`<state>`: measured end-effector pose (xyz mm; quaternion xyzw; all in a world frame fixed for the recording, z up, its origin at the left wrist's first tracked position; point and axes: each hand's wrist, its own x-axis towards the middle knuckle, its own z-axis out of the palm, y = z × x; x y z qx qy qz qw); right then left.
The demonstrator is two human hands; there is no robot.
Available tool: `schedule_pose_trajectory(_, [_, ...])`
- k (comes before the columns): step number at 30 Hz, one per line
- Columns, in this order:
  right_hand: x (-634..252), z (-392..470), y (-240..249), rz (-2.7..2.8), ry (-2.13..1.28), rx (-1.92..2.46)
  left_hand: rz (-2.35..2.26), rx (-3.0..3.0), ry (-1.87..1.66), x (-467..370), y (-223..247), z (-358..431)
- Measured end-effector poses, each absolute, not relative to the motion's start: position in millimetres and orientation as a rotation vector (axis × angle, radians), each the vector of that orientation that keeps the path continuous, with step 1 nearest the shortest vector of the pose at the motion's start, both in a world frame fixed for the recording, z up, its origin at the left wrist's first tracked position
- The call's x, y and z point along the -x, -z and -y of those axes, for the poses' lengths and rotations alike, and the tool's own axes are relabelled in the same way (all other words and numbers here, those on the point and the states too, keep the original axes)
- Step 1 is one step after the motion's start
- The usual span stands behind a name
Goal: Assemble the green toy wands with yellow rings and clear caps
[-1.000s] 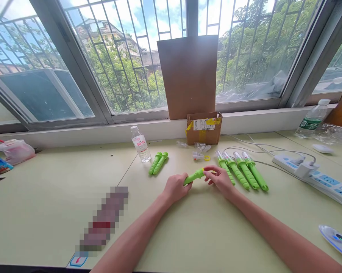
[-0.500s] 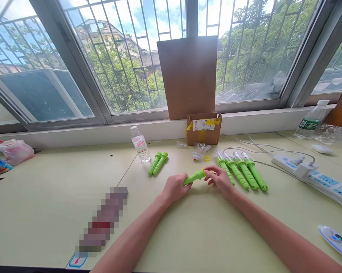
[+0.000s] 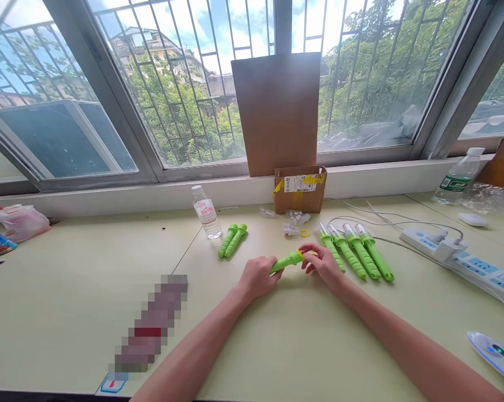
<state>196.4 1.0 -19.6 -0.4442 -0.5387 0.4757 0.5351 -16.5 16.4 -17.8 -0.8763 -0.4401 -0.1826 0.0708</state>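
Note:
My left hand (image 3: 259,276) is wrapped round a green toy flashlight (image 3: 286,262), which tilts up to the right. A yellow ring (image 3: 300,254) sits at its right end. The bent fingers of my right hand (image 3: 321,261) close on that ring; their tips partly hide it. Right of my hand lie several green flashlights (image 3: 352,258) with clear tips, side by side. Two green flashlights without clear tips (image 3: 233,241) rest to the left. Beyond my hands is a clear plastic head (image 3: 291,229) beside another yellow ring (image 3: 304,233).
A small cardboard box (image 3: 301,192) stands by the window with clear plastic pieces (image 3: 294,215) before it. A water bottle (image 3: 207,213) is at the left back. On the right lie a power strip (image 3: 465,259), cables and a white device (image 3: 495,354). A blurred patch (image 3: 151,324) covers something front left.
The fingers of my right hand have shifted slightly at the flashlight's end, and more of its yellow ring shows. My left hand keeps its hold. The other objects stay in place.

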Motion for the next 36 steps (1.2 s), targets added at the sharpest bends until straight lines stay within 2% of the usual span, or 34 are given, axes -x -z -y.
schedule_pose_trajectory(11, [-195.7, 1.6, 17.2, 1.438, -0.982, 1.074, 1.315, 2.633, 0.614, 17.4, 17.7, -16.3])
schedule_pose_trajectory(21, [-188.3, 7.1, 17.2, 1.677, -0.539, 1.139, 1.342, 2.606, 0.686, 16.8, 18.9, -17.5])
schedule_pose_trajectory(36, [-187.5, 6.2, 19.2, 1.636, -0.667, 1.137, 1.344, 2.587, 0.714, 17.1, 19.7, -17.9])
